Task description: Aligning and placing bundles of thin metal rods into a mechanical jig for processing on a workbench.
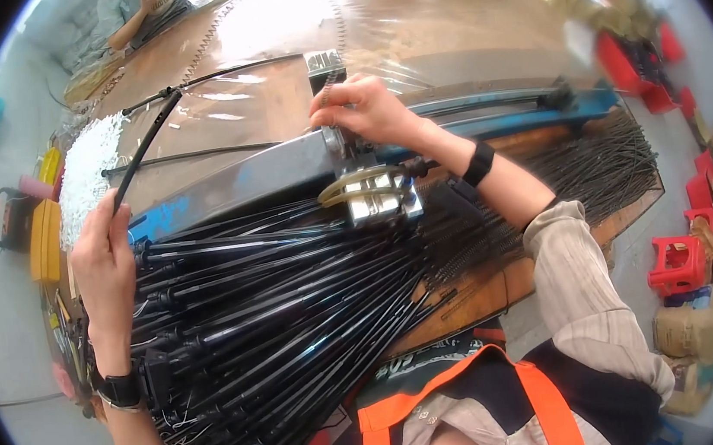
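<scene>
My left hand (106,270) is closed round the lower end of a slim black rod (148,144), which slants up and away over the table. Beside a small metal block (323,63) on the bench fixture, my right hand (372,109) pinches a thin dark coil spring (327,95); its lower end is hidden by the fingers. Under my right wrist sits a metal clamp unit (371,199) with a yellowish hose looped over it. Many black rods (254,320) lie fanned out between my arms, several with thin white wires at their near ends.
A grey and blue metal beam (239,183) crosses the table. Loose dark springs (561,184) cover the wooden board at right. White small pieces (95,172) are heaped at left, near a yellow bin (46,242). A red stool (676,265) stands at right. Another person's arm (131,24) shows far left.
</scene>
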